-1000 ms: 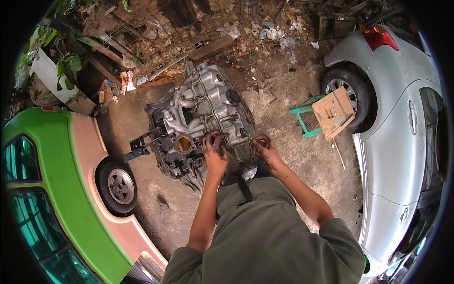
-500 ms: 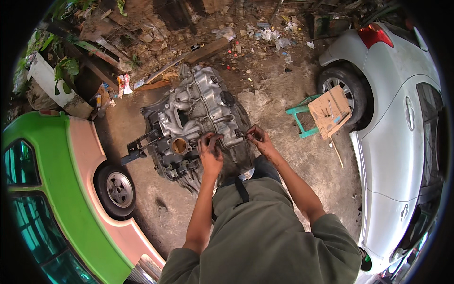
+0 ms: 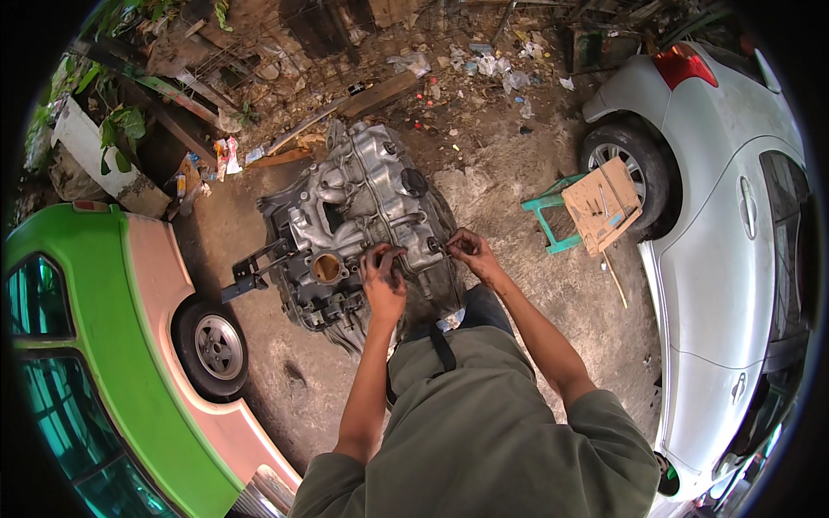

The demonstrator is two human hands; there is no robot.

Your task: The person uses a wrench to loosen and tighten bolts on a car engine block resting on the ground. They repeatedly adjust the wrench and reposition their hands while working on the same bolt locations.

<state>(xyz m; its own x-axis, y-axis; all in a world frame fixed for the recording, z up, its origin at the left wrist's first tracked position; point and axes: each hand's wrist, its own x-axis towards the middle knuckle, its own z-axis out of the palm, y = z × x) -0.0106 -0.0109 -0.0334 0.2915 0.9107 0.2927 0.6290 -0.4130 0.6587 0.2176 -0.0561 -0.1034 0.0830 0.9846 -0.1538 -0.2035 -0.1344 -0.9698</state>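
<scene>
A grimy aluminium car engine sits in the middle of my view, with a valve cover and a round brown-lined opening. My left hand rests at the lower part of the engine, right of that opening, its grimy fingers curled against the metal; what they grip, if anything, is too small to tell. My right hand is at the cover's lower right corner, thumb and finger pinched at something small and dark that I cannot make out.
A green and pink vehicle flanks the left, a silver car the right. Beside the silver car's wheel, a teal plastic stool bears cardboard with small tools on it. Planks and litter lie beyond the engine.
The view has shifted slightly, so the scene appears a little further left than a second ago. Both hands stay at the same spots on the engine, with only small finger movements.
</scene>
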